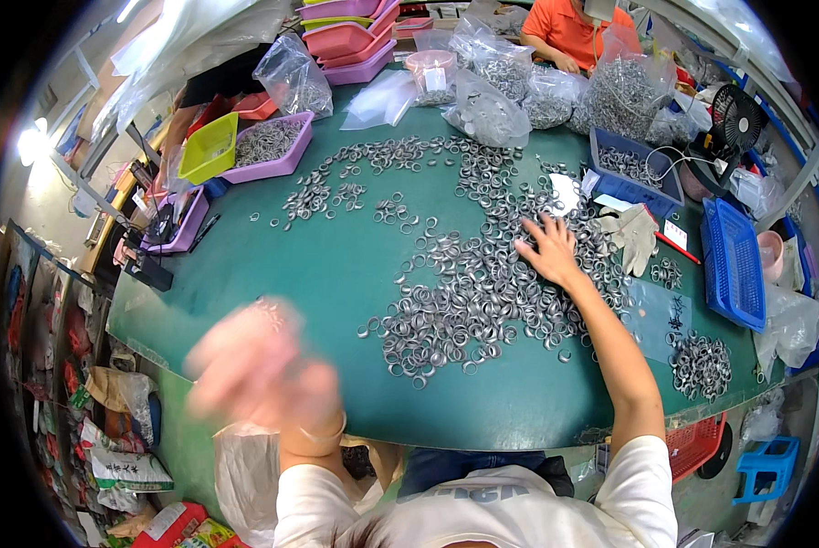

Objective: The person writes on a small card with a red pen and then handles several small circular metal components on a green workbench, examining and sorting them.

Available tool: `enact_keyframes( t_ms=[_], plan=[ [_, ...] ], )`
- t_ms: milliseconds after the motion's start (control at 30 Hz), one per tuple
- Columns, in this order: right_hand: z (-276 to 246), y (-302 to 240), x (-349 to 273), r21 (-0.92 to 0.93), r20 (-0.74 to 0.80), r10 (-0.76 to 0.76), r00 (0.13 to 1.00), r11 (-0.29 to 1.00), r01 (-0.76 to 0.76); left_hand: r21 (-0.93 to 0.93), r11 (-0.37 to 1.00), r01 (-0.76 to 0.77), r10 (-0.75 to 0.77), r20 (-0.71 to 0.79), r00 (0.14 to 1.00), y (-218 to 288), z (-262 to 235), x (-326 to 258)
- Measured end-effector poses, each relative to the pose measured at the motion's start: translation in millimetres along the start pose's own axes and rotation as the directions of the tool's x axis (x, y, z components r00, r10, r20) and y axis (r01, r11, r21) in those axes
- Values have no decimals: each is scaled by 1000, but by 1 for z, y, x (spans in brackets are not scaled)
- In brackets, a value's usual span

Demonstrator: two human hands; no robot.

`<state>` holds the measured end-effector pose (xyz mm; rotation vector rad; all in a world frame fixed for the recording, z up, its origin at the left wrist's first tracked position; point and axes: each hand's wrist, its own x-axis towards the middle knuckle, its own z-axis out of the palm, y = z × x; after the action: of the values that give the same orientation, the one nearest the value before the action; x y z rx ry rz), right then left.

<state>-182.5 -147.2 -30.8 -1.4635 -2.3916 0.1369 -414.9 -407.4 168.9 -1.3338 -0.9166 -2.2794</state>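
Observation:
A wide spread of small grey metal rings (464, 301) covers the middle and right of the green tabletop (327, 274). My right hand (552, 252) reaches into it with fingers apart, touching rings at the far side of the thick part. My left hand (263, 365) is raised over the near left edge of the table, away from the rings. Motion smears its fingers, so whether it holds anything is hidden. A thinner arc of rings (373, 155) curves along the far side, and a separate heap (702, 367) sits at the near right.
Purple bins (271, 146) and a yellow-green bin (209, 148) stand far left. Bags of rings (492, 111) line the back. At right are a blue bin (636, 169), blue baskets (734, 265), a glove (630, 237) and a fan (736, 119). A person in orange (569, 27) sits opposite.

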Motion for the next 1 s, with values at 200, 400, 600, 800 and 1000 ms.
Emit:
enact_keyframes(
  t_ms=[200, 400, 600, 800, 1000],
  plan=[
    [-9, -51, -44, 152, 95, -117, 989, 983, 102, 511, 852, -119, -502, 860, 94, -103, 22, -128],
    [-35, -56, -90, 230, 89, -248, 965, 947, 222, 430, 874, -228, -429, 902, 57, -83, 6, -157],
    [-51, -72, -143, 90, 43, -381, 923, 922, 376, 378, 884, -276, -391, 920, 9, -64, -9, -159],
    [-51, -81, -177, 93, -36, -374, 927, 922, 375, 352, 869, -347, -398, 915, -71, -42, -21, -158],
    [-45, -81, -201, 121, -103, -374, 922, 915, 385, 438, 783, -443, -523, 848, -87, 35, -38, -134]
  ],
)
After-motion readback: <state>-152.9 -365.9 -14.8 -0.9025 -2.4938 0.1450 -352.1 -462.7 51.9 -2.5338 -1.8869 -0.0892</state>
